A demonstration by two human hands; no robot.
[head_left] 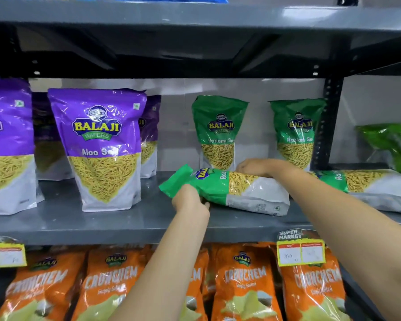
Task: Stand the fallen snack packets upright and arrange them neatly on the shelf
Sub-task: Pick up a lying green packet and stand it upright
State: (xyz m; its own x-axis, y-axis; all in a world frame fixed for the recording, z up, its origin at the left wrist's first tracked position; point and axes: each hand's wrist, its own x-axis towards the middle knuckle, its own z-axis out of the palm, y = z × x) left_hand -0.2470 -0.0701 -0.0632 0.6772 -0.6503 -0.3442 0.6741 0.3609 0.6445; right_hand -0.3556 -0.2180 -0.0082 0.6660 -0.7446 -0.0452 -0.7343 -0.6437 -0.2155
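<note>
A green Ratlami Sev packet (227, 188) lies on its side on the grey middle shelf (102, 218), top end pointing left and slightly raised. My left hand (189, 200) grips its front lower edge near the green top. My right hand (252, 166) rests over its far upper edge. A second green packet (366, 186) lies flat to the right, partly behind my right forearm. Two green packets stand upright at the back, one (219, 130) behind the held packet and one (296, 133) further right.
Purple Aloo Sev packets (102, 147) stand upright on the left of the shelf. A black shelf upright (326, 121) rises at the right, with a bright green bag (391, 144) beyond it. Orange Crunchem packets (243, 281) fill the shelf below, with price tags (300, 251) on the edge.
</note>
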